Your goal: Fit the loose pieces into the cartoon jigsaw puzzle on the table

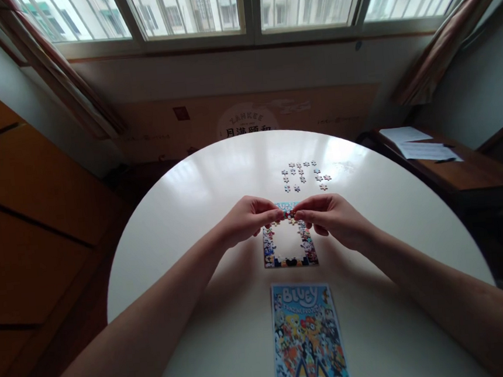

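My left hand [256,216] and my right hand [328,217] meet over the top part of a partly assembled jigsaw puzzle [272,262]. Both are closed, thumb against fingers, pinching small colourful puzzle pieces [289,214] between them. Whether these are one piece or two joined ones I cannot tell. The puzzle has a filled border and a bare white middle. Its upper edge is partly hidden by my fingers. Nearer to me lies a blue picture sheet [309,339] with "Bluey" lettering and crowded cartoon figures.
Several loose puzzle pieces [302,172] lie in rows beyond my hands on the round white table [171,230]. To the right, papers [428,151] and a dark pen rest on a brown wooden desk [483,171]. Windows and curtains are behind.
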Demonstrator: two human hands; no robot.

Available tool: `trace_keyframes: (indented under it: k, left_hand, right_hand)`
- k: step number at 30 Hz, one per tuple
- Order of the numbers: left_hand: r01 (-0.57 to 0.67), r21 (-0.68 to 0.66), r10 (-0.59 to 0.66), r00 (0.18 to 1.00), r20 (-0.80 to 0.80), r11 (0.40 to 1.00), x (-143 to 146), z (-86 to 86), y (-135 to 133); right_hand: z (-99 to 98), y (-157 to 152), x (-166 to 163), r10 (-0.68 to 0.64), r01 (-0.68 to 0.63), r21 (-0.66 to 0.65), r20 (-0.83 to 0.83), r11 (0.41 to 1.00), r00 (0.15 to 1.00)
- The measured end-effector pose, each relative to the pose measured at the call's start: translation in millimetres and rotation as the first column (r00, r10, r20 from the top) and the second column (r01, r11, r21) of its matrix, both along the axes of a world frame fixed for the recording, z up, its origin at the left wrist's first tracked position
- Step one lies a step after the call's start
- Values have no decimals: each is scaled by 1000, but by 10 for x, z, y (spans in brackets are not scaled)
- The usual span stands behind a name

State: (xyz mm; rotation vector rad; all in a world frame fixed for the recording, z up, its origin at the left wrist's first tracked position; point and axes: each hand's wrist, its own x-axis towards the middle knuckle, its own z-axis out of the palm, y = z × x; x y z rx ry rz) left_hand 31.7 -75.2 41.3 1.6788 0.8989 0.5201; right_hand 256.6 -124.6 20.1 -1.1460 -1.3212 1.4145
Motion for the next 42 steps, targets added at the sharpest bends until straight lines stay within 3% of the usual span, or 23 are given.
trace_keyframes:
  k: [3,5,9,13,15,18,21,29,36,42]
  left_hand:
    - [-13,-7,12,1000,-8,1000,11,7,-1]
    - [-28,0,28,1000,-6,1000,22,0,-2]
    - [-51,29,51,999,5,998,47,-64,7]
    - [-87,96,93,994,-56,992,39,-124,32]
    - [-100,216,134,979,-152,971,10,-116,47]
    - [-72,462,218,938,-271,884,-51,-73,66]
    - [2,586,209,934,-291,810,-96,-56,80]
    - [158,608,81,934,-347,778,-100,-218,131]
    - [163,590,73,932,-355,791,-104,-247,141]
    - [188,614,66,928,-366,766,-104,-250,135]
  right_hand:
    - [-23,-8,-8,-31,29,64,40,998,999]
    - [-56,-6,-12,-79,59,184,102,981,992]
    - [-118,19,-18,-186,41,470,268,882,945]
    - [-127,64,-18,-227,-67,604,397,794,889]
    - [-131,91,-9,-244,-100,620,445,778,862]
    - [-167,126,14,-249,-144,603,520,785,817]
    - [-226,145,27,-251,-176,575,585,799,772]
    - [-257,126,-31,-292,-216,539,702,814,650]
    - [-252,98,-49,-351,-228,556,739,799,575]
    - [-244,72,-65,-396,-249,582,753,774,526]
